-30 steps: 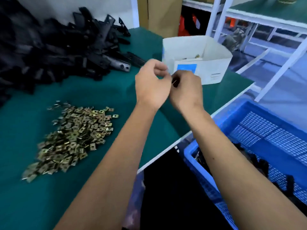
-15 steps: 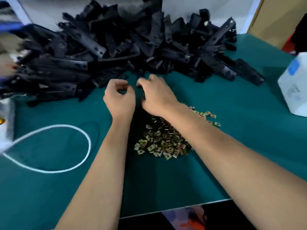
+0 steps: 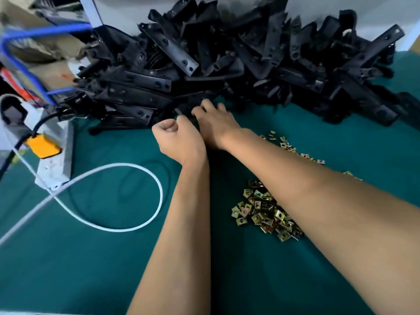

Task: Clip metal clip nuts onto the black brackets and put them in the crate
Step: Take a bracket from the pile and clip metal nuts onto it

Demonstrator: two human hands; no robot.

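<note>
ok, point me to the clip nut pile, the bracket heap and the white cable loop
clip nut pile [image 3: 264, 211], head view, middle of the visible nuts
bracket heap [image 3: 227, 60], head view, centre of the heap
white cable loop [image 3: 159, 189], head view, right side of the loop

There is one view only, from a camera worn on the person's head, looking forward and steeply down over the green counter [image 3: 68, 258]. It sits close: both forearms enter from the near edge and fill much of the lower frame, the left hand [image 3: 179, 142] and right hand [image 3: 216, 123] meeting near the middle. The wide lens bends straight lines at the edges (the left side is also blurred). The far limit of the view is the heap of black brackets [image 3: 250, 55] against a pale wall.
</note>
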